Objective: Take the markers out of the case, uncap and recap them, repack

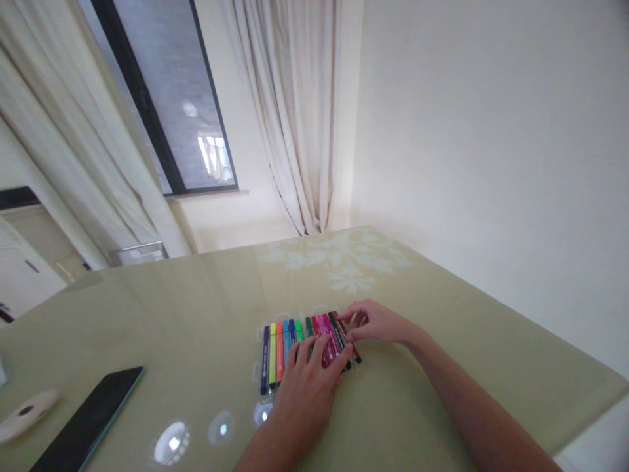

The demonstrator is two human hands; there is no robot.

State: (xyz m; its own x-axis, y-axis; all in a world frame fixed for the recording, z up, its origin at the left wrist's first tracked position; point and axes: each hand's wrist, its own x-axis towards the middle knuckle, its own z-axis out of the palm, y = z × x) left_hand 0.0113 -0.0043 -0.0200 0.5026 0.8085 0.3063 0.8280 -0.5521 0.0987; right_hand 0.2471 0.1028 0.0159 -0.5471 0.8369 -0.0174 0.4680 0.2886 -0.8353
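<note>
A row of coloured markers [280,347] lies side by side in a clear plastic case [256,372] on the table. The colours run from dark blue, yellow and orange at the left to pinks, black and dark red at the right. My left hand [307,387] rests across the middle of the row with its fingers spread, covering the lower parts of several markers. At the right end, my right hand [376,322] has its thumb and bent fingers on a dark red marker [354,351], which lies at a slant against the black one.
A black phone-like slab [93,419] and a pale oval object with a dark spot [29,416] lie at the left. The glossy green table [206,328] reflects lights and has a leaf pattern. Curtains, a window and a white wall [491,131] stand behind.
</note>
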